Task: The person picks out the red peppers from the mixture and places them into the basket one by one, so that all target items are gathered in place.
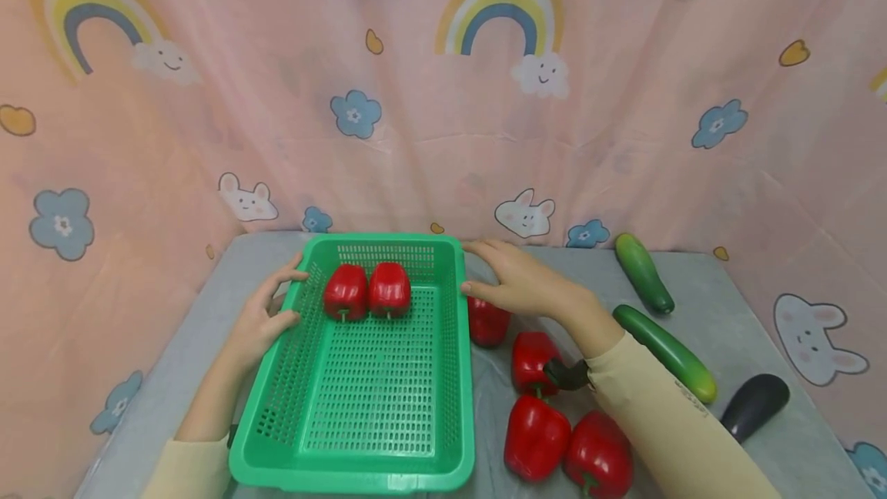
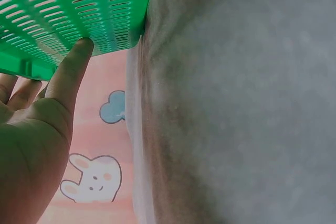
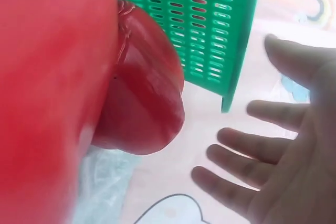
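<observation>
A green plastic basket [image 1: 377,459] with slotted walls stands on the table, and two red bell peppers [image 1: 389,289] sit side by side at its far end. My left hand [image 1: 259,322] is at the basket's left side, fingertips right at the rim. In the left wrist view its thumb [image 2: 73,72] lies against the slotted wall. My right hand [image 1: 509,276] reaches to the right rim near the far corner, fingers spread and holding nothing. Under and beside the right forearm lie several more red bell peppers [image 1: 537,437], one of them close against the basket's right wall.
Two green cucumber-like vegetables [image 1: 665,353] lie on the right of the grey-covered table [image 1: 721,306]. A dark eggplant [image 1: 755,405] rests near the right edge. Behind the table hangs a pink curtain [image 1: 430,175] printed with rainbows and rabbits.
</observation>
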Demonstrator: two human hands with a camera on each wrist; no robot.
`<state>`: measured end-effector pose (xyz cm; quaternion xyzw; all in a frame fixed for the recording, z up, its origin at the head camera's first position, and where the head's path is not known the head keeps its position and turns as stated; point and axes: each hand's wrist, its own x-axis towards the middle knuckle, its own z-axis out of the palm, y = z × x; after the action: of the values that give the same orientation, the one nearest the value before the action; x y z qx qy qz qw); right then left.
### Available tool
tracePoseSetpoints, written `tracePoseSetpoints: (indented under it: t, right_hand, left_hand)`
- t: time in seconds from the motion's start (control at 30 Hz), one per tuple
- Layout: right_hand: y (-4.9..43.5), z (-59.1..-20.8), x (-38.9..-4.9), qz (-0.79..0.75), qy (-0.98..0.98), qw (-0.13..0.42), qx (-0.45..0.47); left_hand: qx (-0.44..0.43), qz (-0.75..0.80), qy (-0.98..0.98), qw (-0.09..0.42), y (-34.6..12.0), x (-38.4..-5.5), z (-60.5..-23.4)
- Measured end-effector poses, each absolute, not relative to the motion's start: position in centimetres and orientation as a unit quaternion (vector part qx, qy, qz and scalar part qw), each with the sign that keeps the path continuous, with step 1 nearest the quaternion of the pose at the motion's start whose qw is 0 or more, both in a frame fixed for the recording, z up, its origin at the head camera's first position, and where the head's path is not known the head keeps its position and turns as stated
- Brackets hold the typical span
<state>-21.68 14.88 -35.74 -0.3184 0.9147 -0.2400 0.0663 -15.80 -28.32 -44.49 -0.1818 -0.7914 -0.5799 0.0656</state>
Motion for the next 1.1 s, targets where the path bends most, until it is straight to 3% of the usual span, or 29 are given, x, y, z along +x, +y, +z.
tracePoseSetpoints:
  t: [1.1]
  right_hand:
    - [18.4,-38.1,-20.4,-0.228,0.91,0.18,-0.297]
  left_hand:
    - [-0.179,-0.577,-0.794,0.065,-28.4,-15.9,-44.5]
